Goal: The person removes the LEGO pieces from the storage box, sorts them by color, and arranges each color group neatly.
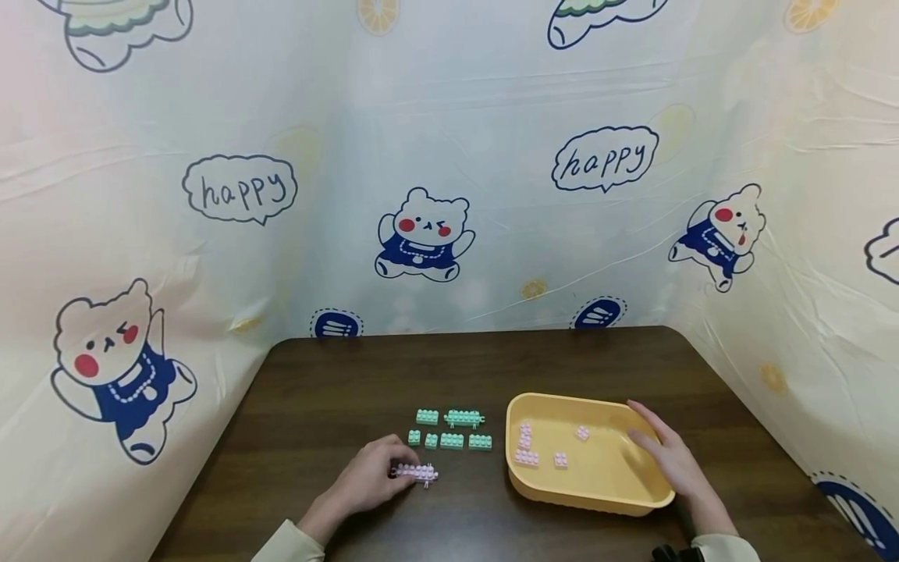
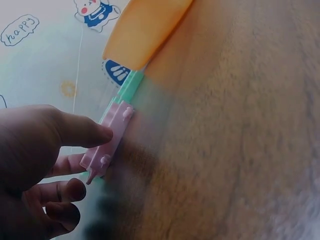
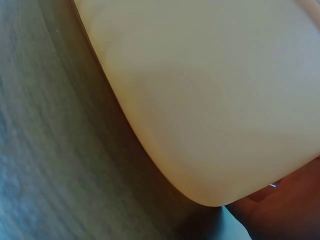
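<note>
My left hand [image 1: 375, 474] pinches a long lilac-pink toy building brick [image 1: 424, 472] between thumb and fingers, close over the table at its front middle. Studs line the brick's top, and small pegs stick out from its side and end. In the left wrist view the thumb presses on the pink brick [image 2: 114, 130]. Over at the right, my right hand [image 1: 680, 462] holds the right rim of a yellow tray [image 1: 576, 499], its thumb over the inside and its other fingers along the outside. Much of that hand is hidden behind the tray in the right wrist view.
Several pink bricks [image 1: 527, 457] lie in the tray, mostly at its left. Just beyond my left hand, mint-green bricks [image 1: 453, 441] stand in two rows, with a longer pegged green piece [image 1: 463, 418] in the back row. A printed curtain [image 1: 492, 234] surrounds the brown table [image 1: 337, 382].
</note>
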Tool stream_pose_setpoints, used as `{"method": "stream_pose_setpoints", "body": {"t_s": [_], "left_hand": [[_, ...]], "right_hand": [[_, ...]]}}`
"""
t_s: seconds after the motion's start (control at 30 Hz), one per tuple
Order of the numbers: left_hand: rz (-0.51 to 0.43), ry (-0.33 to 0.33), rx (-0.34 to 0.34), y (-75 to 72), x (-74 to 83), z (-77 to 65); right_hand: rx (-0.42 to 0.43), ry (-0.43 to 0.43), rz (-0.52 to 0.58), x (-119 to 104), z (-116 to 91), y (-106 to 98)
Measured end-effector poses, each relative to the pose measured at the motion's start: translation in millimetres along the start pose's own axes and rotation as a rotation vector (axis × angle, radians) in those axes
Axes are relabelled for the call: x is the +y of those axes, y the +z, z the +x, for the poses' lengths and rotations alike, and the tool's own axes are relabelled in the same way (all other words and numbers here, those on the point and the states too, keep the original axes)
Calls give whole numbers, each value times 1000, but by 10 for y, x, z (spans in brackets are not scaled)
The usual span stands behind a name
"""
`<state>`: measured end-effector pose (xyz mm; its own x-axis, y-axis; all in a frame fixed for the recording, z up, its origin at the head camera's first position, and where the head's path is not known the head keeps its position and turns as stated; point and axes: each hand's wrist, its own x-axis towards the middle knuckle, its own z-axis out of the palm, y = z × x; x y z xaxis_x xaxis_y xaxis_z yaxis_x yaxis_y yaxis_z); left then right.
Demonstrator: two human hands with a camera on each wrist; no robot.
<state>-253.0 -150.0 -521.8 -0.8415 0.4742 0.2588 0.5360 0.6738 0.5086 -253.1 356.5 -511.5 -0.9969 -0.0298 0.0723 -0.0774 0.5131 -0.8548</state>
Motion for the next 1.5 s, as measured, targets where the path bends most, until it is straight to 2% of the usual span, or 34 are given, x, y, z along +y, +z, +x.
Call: {"method": "stream_pose_setpoints", "body": {"t_s": [0.37,0.67,0.93,1.07,1.2,1.33,1.5], "left_hand": [[-11,-25,11,8,11,-21],[32,-21,21,19,28,-18],[16,-44,-2,-113,98,32],[23,-20,15,-200,181,127],[9,16,33,-251,277,284],[-6,67,46,-273,388,457],[-33,104,20,-246,559,670]], "right_hand": [[8,-9,12,10,0,8],[0,2,1,17,2,1],[5,5,7,6,0,4],[4,7,3,-3,4,-4],[1,11,1,-7,12,-10],[1,18,1,-2,14,-7],[-3,25,4,21,12,-3]]}}
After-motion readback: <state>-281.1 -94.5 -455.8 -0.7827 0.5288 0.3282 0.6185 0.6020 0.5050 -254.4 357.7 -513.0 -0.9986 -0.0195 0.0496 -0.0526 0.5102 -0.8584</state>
